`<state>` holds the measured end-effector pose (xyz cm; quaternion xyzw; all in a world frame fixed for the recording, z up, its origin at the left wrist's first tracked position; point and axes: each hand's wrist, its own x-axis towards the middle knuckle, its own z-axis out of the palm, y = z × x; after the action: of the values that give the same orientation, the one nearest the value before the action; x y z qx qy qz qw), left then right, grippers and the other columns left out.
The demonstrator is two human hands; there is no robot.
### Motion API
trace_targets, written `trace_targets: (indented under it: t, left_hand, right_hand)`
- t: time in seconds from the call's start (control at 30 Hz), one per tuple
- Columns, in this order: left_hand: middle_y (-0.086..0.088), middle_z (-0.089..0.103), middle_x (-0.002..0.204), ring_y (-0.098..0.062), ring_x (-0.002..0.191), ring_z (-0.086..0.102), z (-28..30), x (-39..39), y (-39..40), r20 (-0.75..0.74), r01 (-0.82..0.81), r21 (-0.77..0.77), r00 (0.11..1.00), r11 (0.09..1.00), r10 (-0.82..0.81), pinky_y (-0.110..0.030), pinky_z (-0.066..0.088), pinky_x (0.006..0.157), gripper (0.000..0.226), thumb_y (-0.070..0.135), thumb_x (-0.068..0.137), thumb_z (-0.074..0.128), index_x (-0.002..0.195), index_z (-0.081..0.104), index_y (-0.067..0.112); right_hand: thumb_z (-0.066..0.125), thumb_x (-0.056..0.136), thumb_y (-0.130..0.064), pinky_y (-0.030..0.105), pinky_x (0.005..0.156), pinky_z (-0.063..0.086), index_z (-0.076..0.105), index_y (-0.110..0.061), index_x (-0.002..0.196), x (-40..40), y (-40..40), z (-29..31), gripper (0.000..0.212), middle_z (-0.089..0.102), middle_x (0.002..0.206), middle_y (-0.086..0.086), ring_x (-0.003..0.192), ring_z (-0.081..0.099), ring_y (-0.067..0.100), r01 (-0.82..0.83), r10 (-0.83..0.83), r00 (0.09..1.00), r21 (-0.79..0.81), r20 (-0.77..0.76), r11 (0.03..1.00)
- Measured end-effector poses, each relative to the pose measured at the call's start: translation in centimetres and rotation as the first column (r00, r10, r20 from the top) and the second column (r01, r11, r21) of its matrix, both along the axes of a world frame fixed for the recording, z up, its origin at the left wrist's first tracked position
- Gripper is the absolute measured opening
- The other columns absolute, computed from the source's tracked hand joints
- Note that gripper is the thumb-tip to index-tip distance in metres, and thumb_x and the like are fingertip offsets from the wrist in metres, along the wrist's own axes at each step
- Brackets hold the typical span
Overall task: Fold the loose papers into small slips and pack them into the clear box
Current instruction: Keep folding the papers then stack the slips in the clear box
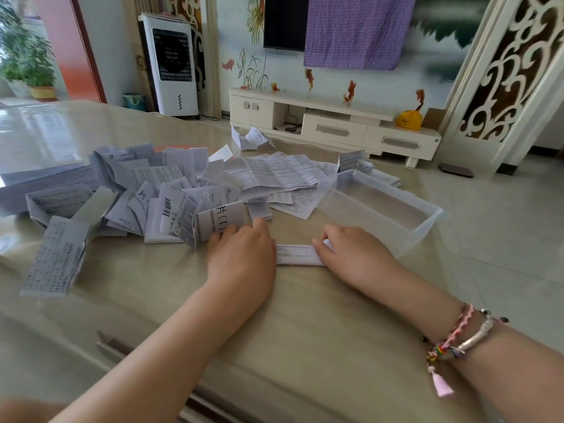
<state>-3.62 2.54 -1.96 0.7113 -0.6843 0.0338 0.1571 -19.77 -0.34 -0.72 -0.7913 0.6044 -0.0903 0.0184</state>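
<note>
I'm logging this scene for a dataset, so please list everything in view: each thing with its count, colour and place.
Loose papers: a large heap, white with print, table's left and centre.
Folded slip: one, white, flat on the table between the hands.
Clear box: one, transparent, nothing in it, right of the heap.
Table: one, glossy beige.
TV cabinet: one, cream, by the far wall.
Air cooler: one, white, back left.
Purple cloth: one, hanging over the TV.
Left hand: on the slip's left end.
Right hand: on its right end.
</note>
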Motion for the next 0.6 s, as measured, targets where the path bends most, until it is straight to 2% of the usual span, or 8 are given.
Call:
trace_targets:
  t: [0.1, 0.17, 0.27, 0.37, 0.43, 0.5, 0.6]
  left_hand:
    - [-0.003, 0.059, 0.119, -0.027, 0.116, 0.048, -0.1, -0.1, -0.1, 0.028, 0.006, -0.01, 1.0, 1.0, -0.006, -0.035, 0.032, 0.087, 0.01, 0.029, 0.101, 0.032, 0.095, 0.029, 0.022]
    - [-0.002, 0.059, 0.12, -0.026, 0.118, 0.048, -0.2, -0.1, -0.2, 0.059, 0.005, -0.009, 0.998, 1.0, -0.004, -0.036, 0.032, 0.087, 0.005, 0.025, 0.099, 0.037, 0.103, 0.035, 0.022]
    - [-0.003, 0.059, 0.122, -0.027, 0.118, 0.049, -0.3, -0.3, -0.3, 0.101, 0.001, 0.0, 0.995, 1.0, -0.001, -0.036, 0.033, 0.088, 0.014, 0.022, 0.097, 0.04, 0.111, 0.038, 0.02]
    - [-0.004, 0.06, 0.123, -0.028, 0.118, 0.05, 0.0, -0.3, -0.3, 0.104, 0.008, 0.001, 0.995, 1.0, -0.008, -0.037, 0.032, 0.087, 0.012, 0.022, 0.098, 0.038, 0.109, 0.038, 0.02]
    - [-0.003, 0.06, 0.122, -0.028, 0.117, 0.051, 0.0, -0.2, -0.1, 0.09, 0.026, -0.017, 0.996, 1.0, -0.025, -0.037, 0.032, 0.087, 0.005, 0.023, 0.099, 0.037, 0.103, 0.034, 0.022]
    - [-0.003, 0.059, 0.122, -0.028, 0.117, 0.051, 0.0, -0.1, -0.1, 0.048, 0.029, -0.035, 0.998, 0.999, -0.027, -0.037, 0.033, 0.088, 0.008, 0.025, 0.099, 0.037, 0.098, 0.029, 0.023]
    - [-0.004, 0.047, 0.127, -0.029, 0.119, 0.045, 0.0, 0.0, -0.3, -0.023, 0.01, -0.044, 1.0, 0.999, -0.011, -0.038, 0.033, 0.091, 0.017, 0.028, 0.098, 0.04, 0.113, 0.033, 0.02]
  right_hand:
    - [0.038, 0.1, -0.037, 0.033, 0.069, 0.036, 0.046, -0.012, 0.101, 0.2, 0.3, 0.1, 0.026, 0.061, 0.105, 0.01, 0.101, 0.054, 0.031, 0.02, -0.02, 1.0, -0.011, -0.01, 1.0]
    - [0.042, 0.098, -0.037, 0.035, 0.072, 0.038, 0.039, -0.013, 0.106, 0.5, 0.7, 0.5, 0.025, 0.057, 0.109, 0.009, 0.104, 0.051, 0.031, 0.027, -0.029, 0.999, -0.085, -0.019, 0.996]
    - [0.051, 0.091, -0.043, 0.039, 0.085, 0.037, 0.034, -0.012, 0.122, 1.6, 1.0, 0.6, 0.047, 0.042, 0.122, 0.007, 0.114, 0.039, 0.029, -0.006, -0.017, 0.996, -0.25, -0.088, 0.968]
    - [0.058, 0.09, -0.032, 0.042, 0.086, 0.034, 0.039, -0.006, 0.125, 3.6, 1.9, 0.1, 0.048, 0.04, 0.125, 0.013, 0.115, 0.039, 0.035, -0.086, 0.067, 0.995, -0.33, -0.071, 0.94]
    - [0.056, 0.09, -0.022, 0.041, 0.085, 0.032, 0.038, -0.005, 0.126, 4.1, 2.2, -0.1, 0.044, 0.037, 0.127, 0.014, 0.114, 0.039, 0.036, -0.102, 0.07, 0.992, -0.333, -0.105, 0.937]
    - [0.05, 0.091, -0.021, 0.038, 0.085, 0.03, 0.034, -0.007, 0.126, 3.6, 2.4, 0.1, 0.041, 0.032, 0.128, 0.012, 0.115, 0.035, 0.033, -0.085, 0.047, 0.99, -0.295, -0.134, 0.952]
    - [0.044, 0.09, -0.014, 0.035, 0.081, 0.026, 0.033, -0.009, 0.118, 1.5, 2.5, 0.2, 0.03, 0.032, 0.122, 0.01, 0.111, 0.034, 0.031, -0.021, -0.005, 0.994, -0.235, -0.11, 0.972]
